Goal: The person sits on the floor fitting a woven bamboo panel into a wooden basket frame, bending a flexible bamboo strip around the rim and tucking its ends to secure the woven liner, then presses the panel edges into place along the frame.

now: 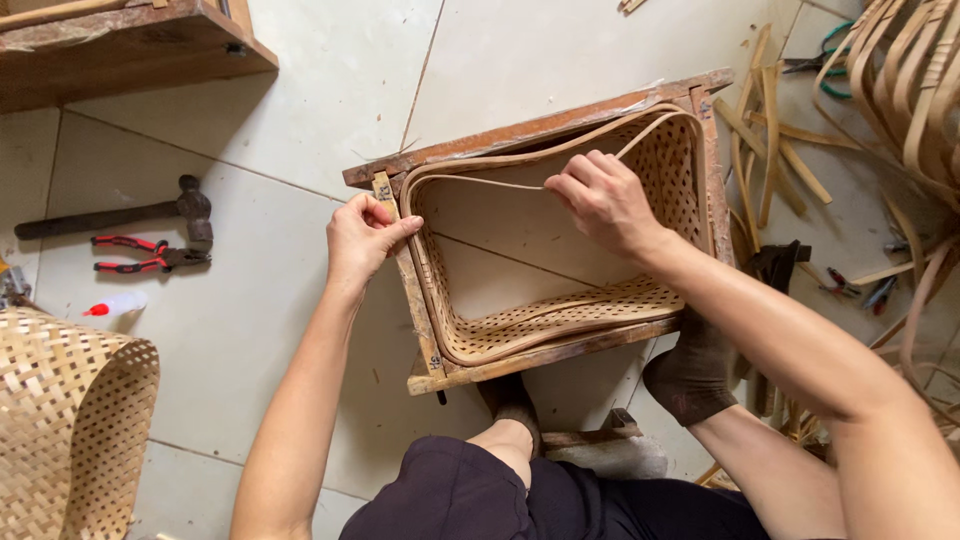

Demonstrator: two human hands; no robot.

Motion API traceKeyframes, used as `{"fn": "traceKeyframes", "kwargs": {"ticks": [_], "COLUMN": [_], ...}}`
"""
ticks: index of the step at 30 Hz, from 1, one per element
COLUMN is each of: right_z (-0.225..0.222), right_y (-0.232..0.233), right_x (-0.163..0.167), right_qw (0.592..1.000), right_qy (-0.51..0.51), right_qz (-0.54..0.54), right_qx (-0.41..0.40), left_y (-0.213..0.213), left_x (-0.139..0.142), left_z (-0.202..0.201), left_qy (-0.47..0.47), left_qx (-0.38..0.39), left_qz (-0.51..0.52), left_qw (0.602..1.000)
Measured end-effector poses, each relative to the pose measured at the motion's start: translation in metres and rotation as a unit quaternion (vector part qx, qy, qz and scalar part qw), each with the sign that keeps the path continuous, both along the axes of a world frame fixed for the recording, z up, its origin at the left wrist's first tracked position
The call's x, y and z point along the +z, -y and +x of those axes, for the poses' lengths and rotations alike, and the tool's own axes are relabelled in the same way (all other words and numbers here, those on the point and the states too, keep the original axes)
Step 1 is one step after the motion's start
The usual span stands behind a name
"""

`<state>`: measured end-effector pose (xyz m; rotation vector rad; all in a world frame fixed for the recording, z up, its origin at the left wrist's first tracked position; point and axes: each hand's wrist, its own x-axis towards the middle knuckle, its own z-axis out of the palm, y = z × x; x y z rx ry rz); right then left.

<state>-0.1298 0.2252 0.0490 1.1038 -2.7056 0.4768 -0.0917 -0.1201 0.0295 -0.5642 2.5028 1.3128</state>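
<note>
**Hands at the rim of a woven basket in a wooden frame**

A person sits on a tiled floor (300, 110) with a rectangular wooden frame (540, 130) in front of them. Inside the frame sits a woven basket (560, 325), its open-weave walls lining the frame's sides and its bottom open to the tiles.

The left hand (365, 235) rests on the frame's left rail, fingers curled and pinching the rail's top edge together with the basket rim there. The right hand (600, 200) is over the basket's far side, fingers closed on a thin strip (480, 183) that runs along the rim; the strip curves on round the far right corner.

On the floor to the left lie a hammer (120, 215), red-handled pliers (150, 255) just beside it, and a small bottle (115, 305) with a red tip. A woven sheet (70, 420) curls at the lower left. A heap of cane strips (770, 150) lies to the right, with green-handled cutters (825, 60) near the top. A wooden bench (130, 45) edge shows at the upper left.
</note>
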Motion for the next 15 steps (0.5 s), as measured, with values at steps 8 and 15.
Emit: {"fn": "traceKeyframes", "kwargs": {"ticks": [8,15], "right_z": [-0.002,-0.002], "right_y": [0.002,-0.080], "right_x": [0.014,0.068], "right_qw": [0.999,0.996], "right_qy": [-0.009,0.085], "right_qz": [0.011,-0.011], "right_qx": [-0.034,-0.021], "left_y": [-0.147,-0.170], "left_x": [0.019,0.005], "left_z": [-0.022,-0.025], "left_qy": [-0.399,-0.401], "left_qx": [-0.276,-0.281], "left_qz": [-0.148,-0.226], "left_qw": [0.862,0.842]}}
